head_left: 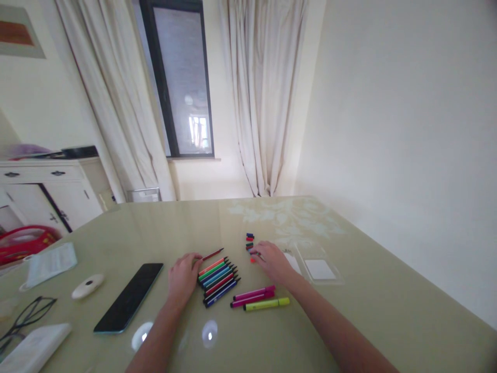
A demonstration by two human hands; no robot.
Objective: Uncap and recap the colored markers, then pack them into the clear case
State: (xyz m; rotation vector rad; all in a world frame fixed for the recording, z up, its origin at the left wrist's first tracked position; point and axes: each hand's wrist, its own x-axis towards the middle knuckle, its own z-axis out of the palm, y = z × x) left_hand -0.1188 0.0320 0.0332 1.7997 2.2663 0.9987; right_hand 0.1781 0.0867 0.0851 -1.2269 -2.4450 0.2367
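My left hand [184, 274] rests on the table with its fingertips closed on the rear end of an uncapped dark red marker [213, 254]. Below that marker lies a row of uncapped markers [219, 280] in orange, green, blue, red and other colours, black tips pointing right. Across from them, my right hand [274, 260] pinches at a short column of marker caps [249, 239]; its fingertips seem closed on one cap, partly hidden. Closer to me are two capped magenta markers [254, 296] and a capped yellow-green marker [266, 304].
A clear plastic case [320, 269] lies right of my right hand. On the left are a black phone [130, 298], a white oval device [88, 286], a face mask [50, 264], glasses [33, 313] and a white box [37, 347]. A wall runs along the table's right side.
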